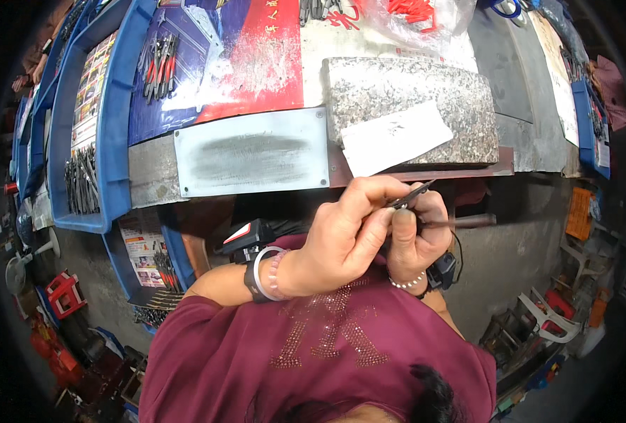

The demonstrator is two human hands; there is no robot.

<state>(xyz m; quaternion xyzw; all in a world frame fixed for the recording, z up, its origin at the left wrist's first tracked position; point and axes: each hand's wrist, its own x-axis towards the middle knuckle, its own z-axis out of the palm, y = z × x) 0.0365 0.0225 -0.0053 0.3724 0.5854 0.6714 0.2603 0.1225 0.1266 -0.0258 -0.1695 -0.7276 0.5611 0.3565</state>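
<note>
Your left hand (341, 229) has its fingers curled tight, thumb and forefinger pinched on a small dark pair of pliers (410, 197). Your right hand (417, 236) is closed too, fingers wrapped under the same tool from the other side; the two hands touch. The pointed tip of the pliers sticks out just past your fingertips, angled up and to the right. A thin dark rod (468, 221) runs out from your right hand's fingers to the right; whether that hand grips it, you cannot tell.

Just beyond the fingertips lies a white paper slip (396, 137), resting on a speckled granite block (411, 92). Left of the fingers, on the bench edge, sits a grey metal plate (253, 151). Farther out past that, a red and blue printed sheet (256, 56) covers the bench, with red-handled pliers (159, 65) lying on it. Well off to the left, a blue tray (115, 141) holds a heap of dark pliers (81, 180).
</note>
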